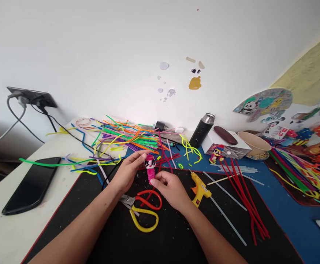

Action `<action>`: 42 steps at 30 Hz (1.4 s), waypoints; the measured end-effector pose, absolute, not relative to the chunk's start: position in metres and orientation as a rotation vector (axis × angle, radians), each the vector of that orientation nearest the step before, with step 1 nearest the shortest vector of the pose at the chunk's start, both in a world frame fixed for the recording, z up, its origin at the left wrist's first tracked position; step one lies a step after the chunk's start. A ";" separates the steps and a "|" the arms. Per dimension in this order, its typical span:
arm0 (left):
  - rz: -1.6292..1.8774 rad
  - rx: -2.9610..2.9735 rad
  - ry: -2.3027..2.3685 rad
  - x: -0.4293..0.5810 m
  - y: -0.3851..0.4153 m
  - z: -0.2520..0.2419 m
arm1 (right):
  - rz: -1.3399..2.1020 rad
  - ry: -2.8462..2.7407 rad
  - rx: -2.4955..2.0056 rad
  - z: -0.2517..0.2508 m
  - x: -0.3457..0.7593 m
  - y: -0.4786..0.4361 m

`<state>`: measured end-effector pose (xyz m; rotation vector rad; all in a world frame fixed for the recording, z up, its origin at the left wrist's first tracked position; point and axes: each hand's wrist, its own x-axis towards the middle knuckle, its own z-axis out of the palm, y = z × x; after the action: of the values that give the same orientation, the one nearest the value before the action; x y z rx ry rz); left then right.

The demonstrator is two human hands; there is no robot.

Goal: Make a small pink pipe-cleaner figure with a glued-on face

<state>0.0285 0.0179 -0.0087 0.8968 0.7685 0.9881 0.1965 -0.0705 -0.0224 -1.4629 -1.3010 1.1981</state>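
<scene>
A small pink pipe-cleaner figure (151,169) with a black and white face stands upright between my hands, above the black mat (173,234). My left hand (131,169) pinches its top at the head. Lower down, the thumb and fingers of my right hand (171,187) close round its pink body. Scissors (144,208) with one red and one yellow handle lie just below the figure, blades toward the left. A yellow glue gun (200,189) rests to the right of my right hand.
Many coloured pipe cleaners (132,137) are heaped at the back. Red pipe cleaners (245,201) and clear glue sticks (228,220) lie at right. A black thermos (202,131), a white box (226,145) and a finished-looking figure (216,154) stand behind. A black phone (32,187) lies left.
</scene>
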 end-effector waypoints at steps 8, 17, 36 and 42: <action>1.009 0.880 0.758 0.029 0.021 -0.017 | 1.314 -1.248 -1.435 -0.022 0.196 -0.072; 1.027 0.830 0.758 0.033 0.018 -0.017 | 1.378 -1.211 -1.422 -0.020 0.190 -0.069; 0.959 0.877 0.741 0.034 0.016 -0.016 | 1.329 -1.322 -1.460 -0.018 0.196 -0.072; 0.931 0.908 0.751 0.034 0.016 -0.019 | 1.366 -1.317 -1.441 -0.018 0.199 -0.074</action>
<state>0.0342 0.0159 -0.0195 0.9082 0.7513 0.9306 0.1986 -0.0741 -0.0180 -1.4415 -1.3168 1.3657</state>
